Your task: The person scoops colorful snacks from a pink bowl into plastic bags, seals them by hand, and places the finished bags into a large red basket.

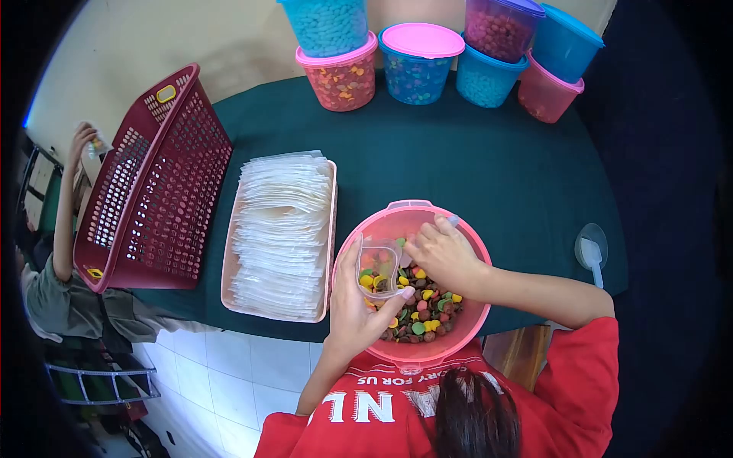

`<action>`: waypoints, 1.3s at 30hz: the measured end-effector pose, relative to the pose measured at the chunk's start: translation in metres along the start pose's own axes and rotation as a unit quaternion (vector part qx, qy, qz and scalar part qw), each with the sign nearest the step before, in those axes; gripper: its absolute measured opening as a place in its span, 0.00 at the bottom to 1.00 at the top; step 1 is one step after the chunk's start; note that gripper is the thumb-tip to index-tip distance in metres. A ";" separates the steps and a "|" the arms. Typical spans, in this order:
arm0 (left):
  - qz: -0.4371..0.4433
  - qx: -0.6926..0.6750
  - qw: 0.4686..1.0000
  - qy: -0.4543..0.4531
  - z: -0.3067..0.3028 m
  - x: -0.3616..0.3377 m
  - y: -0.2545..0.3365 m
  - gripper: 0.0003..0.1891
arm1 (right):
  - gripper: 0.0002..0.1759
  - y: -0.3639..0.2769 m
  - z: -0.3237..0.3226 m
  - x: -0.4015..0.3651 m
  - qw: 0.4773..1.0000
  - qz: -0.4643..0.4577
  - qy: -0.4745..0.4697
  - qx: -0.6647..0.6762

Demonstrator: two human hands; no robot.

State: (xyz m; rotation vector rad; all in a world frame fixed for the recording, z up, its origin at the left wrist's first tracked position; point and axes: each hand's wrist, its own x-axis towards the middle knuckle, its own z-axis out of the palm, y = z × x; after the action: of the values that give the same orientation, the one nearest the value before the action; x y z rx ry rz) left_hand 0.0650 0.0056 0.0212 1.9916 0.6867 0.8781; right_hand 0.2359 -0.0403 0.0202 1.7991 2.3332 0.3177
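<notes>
A pink bowl [477,252] of mixed coloured candies sits at the near edge of the dark green table [489,168]. My left hand [355,309] holds a small clear plastic bag [379,267] upright over the bowl, partly filled with candies. My right hand [445,256] is inside the bowl, right beside the bag's mouth. Its fingers are closed around a small clear scoop [452,220], of which only the end shows.
A pink tray [333,229] with a stack of clear bags lies left of the bowl, and a tilted maroon basket [153,191] stands further left. Several lidded candy tubs [416,65] line the far edge. A white scoop [592,252] lies at right. Another person [65,252] sits at left.
</notes>
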 end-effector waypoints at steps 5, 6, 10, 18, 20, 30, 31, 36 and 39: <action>0.004 0.006 1.000 -0.008 0.000 0.000 -0.001 0.43 | 0.08 -0.011 -0.016 -0.017 0.980 0.082 -0.109 -0.144; 0.007 0.010 1.000 -0.005 0.001 0.000 -0.001 0.43 | 0.08 -0.011 -0.021 -0.018 0.980 0.084 -0.110 -0.143; 0.007 0.017 1.000 -0.008 0.000 0.001 -0.001 0.43 | 0.08 -0.008 -0.040 -0.017 0.972 0.046 -0.205 -0.108; 0.009 0.017 1.000 -0.004 0.000 0.000 0.001 0.44 | 0.08 -0.007 -0.038 -0.014 0.943 0.001 -0.332 -0.026; 0.013 0.020 1.000 -0.002 0.001 0.000 0.001 0.44 | 0.09 -0.006 -0.020 -0.014 0.933 -0.011 -0.359 0.019; 0.012 -0.001 1.000 -0.004 0.001 -0.001 0.000 0.43 | 0.10 -0.014 -0.001 -0.021 0.938 -0.027 -0.250 0.237; 0.016 -0.001 1.000 -0.002 0.001 -0.001 0.000 0.43 | 0.10 -0.011 0.001 -0.022 0.938 -0.026 -0.250 0.237; 0.005 -0.009 1.000 0.000 0.002 -0.001 -0.002 0.42 | 0.17 0.000 -0.004 -0.024 0.872 -0.075 -0.245 0.418; 0.001 -0.013 1.000 0.000 0.002 -0.001 -0.004 0.42 | 0.18 0.002 0.000 -0.027 0.863 -0.067 -0.227 0.447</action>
State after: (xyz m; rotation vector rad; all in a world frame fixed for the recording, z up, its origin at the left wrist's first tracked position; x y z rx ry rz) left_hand 0.0652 0.0057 0.0164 1.9697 0.6709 0.8829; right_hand 0.2442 -0.0658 0.0210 1.6827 2.3520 -1.2675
